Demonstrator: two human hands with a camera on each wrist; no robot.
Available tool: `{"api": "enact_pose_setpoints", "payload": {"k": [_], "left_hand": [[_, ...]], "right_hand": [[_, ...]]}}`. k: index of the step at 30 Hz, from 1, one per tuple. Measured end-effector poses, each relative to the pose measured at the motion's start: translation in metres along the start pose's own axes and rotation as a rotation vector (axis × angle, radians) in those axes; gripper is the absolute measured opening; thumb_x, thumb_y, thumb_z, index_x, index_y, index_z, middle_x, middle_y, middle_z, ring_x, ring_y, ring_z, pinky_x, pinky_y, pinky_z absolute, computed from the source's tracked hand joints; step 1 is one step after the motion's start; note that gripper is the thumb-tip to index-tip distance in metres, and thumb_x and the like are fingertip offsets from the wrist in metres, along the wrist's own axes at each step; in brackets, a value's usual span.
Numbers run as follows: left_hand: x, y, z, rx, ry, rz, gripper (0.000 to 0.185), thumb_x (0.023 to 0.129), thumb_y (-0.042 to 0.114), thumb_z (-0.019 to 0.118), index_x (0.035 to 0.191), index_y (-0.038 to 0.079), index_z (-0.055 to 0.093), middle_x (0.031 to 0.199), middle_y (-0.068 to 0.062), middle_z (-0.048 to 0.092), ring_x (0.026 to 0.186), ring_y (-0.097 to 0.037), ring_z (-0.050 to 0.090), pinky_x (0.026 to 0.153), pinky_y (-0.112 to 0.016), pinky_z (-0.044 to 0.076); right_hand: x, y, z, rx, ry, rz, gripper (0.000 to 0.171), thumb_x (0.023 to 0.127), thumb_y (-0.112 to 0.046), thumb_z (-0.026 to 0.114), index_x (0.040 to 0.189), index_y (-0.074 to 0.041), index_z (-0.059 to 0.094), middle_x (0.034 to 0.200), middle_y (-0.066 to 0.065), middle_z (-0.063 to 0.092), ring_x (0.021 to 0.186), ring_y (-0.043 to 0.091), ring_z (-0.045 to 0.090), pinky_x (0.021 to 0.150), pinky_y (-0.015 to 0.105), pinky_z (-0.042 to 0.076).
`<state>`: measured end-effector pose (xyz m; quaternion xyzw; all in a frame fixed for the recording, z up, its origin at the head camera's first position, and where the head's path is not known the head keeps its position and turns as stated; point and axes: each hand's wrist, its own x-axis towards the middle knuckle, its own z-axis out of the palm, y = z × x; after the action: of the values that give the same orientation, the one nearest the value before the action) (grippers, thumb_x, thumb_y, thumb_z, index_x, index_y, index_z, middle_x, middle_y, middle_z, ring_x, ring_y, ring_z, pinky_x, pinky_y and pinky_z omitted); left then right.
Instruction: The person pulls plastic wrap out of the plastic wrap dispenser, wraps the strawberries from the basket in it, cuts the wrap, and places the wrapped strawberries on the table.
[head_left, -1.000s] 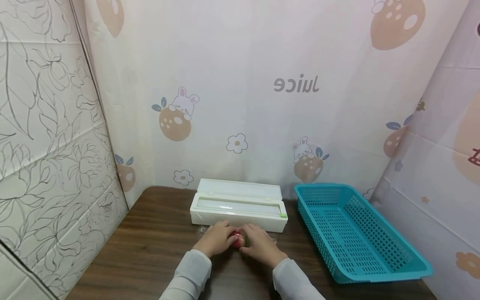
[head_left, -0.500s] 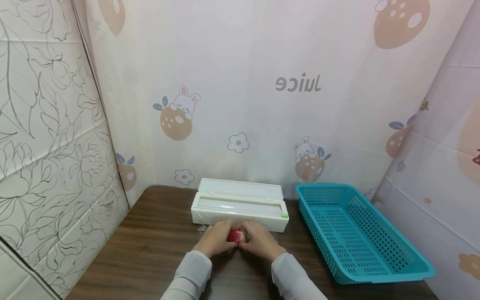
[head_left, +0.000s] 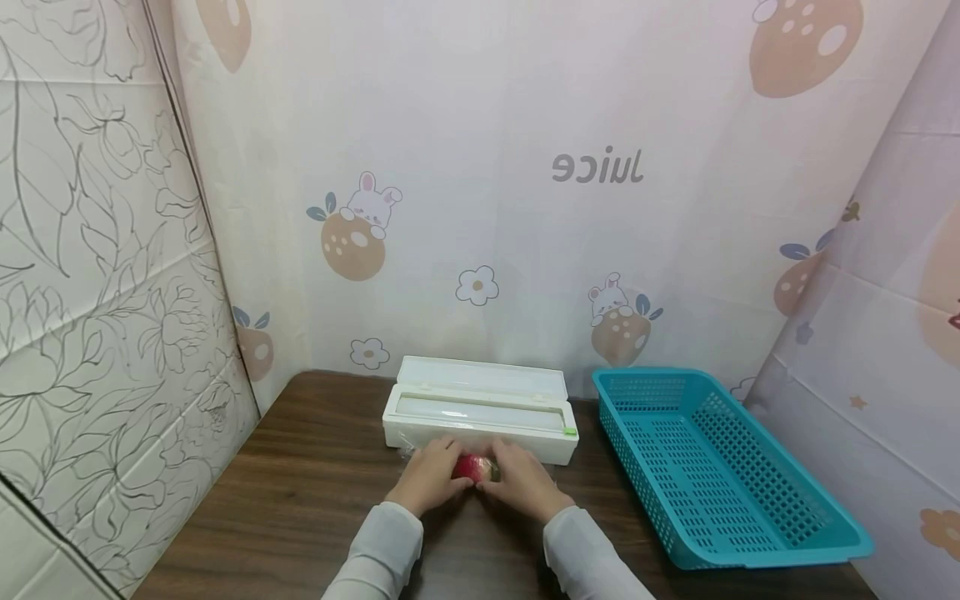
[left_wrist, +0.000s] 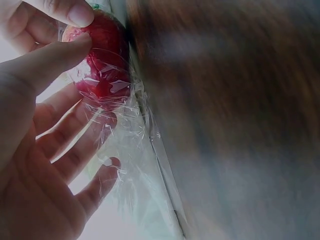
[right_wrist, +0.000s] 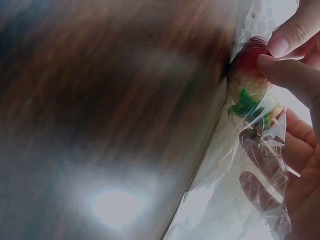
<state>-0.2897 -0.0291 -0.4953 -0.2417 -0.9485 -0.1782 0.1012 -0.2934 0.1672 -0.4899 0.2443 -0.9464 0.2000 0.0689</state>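
Note:
A shiny red fruit with a pale end and a green leafy top lies wrapped in clear cling film between both hands. My left hand holds its red end, thumb on top and fingers along the far side under loose film. On the other side my right hand holds it near the leafy end, its thumb also on the fruit. Both thumbs sit close together. Loose film spreads out past the fingers on either side. Parts of the fruit's far side are hidden by the fingers.
Right behind the hands stands a white cling film dispenser with its lid raised and a green slider at its right end. A teal plastic basket stands at the right on the dark wooden table. Patterned curtains enclose the table.
The thumbs drew together near the fruit, then parted slightly, and more of its red surface shows than a second ago. Both hands stay in nearly the same place before the dispenser.

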Motion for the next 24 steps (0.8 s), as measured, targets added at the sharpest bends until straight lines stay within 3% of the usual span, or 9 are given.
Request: {"api": "enact_pose_setpoints", "payload": {"k": [8,14,19,24], "left_hand": [[0.0016,-0.0011,0.0031,-0.051,0.025,-0.010,0.040,0.078,0.020,0.088,0.112,0.012,0.068,0.109,-0.002,0.065,0.105,-0.023,0.061,0.090,-0.049,0.051],[0.0019,0.0015,0.0054,-0.076,0.062,-0.054,0.042,0.075,0.020,0.089,0.109,0.012,0.065,0.105,-0.003,0.066,0.102,-0.025,0.063,0.088,-0.050,0.051],[0.0011,0.0023,0.0082,-0.089,0.071,-0.069,0.038,0.077,0.022,0.089,0.105,0.014,0.064,0.099,0.000,0.064,0.095,-0.022,0.062,0.083,-0.046,0.052],[-0.0017,-0.0005,0.0052,-0.174,0.058,-0.036,0.034,0.085,0.024,0.081,0.113,0.009,0.067,0.106,-0.004,0.066,0.100,-0.024,0.062,0.087,-0.047,0.053]], "right_hand": [[-0.0014,0.0011,-0.0005,-0.025,0.012,0.013,0.044,0.082,-0.032,0.085,0.117,-0.018,0.062,0.109,-0.001,0.067,0.100,0.020,0.063,0.088,0.043,0.053],[-0.0042,0.0031,0.0039,-0.029,0.046,-0.009,0.042,0.082,-0.029,0.085,0.113,-0.016,0.060,0.106,0.000,0.066,0.099,0.020,0.062,0.087,0.043,0.053],[-0.0054,0.0037,0.0048,-0.071,0.067,-0.023,0.038,0.082,-0.030,0.085,0.107,-0.015,0.061,0.103,-0.001,0.061,0.097,0.019,0.059,0.086,0.042,0.052],[-0.0060,0.0065,0.0044,-0.099,0.081,-0.009,0.039,0.082,-0.034,0.085,0.106,-0.014,0.062,0.101,-0.001,0.060,0.094,0.017,0.058,0.085,0.040,0.054]]}}
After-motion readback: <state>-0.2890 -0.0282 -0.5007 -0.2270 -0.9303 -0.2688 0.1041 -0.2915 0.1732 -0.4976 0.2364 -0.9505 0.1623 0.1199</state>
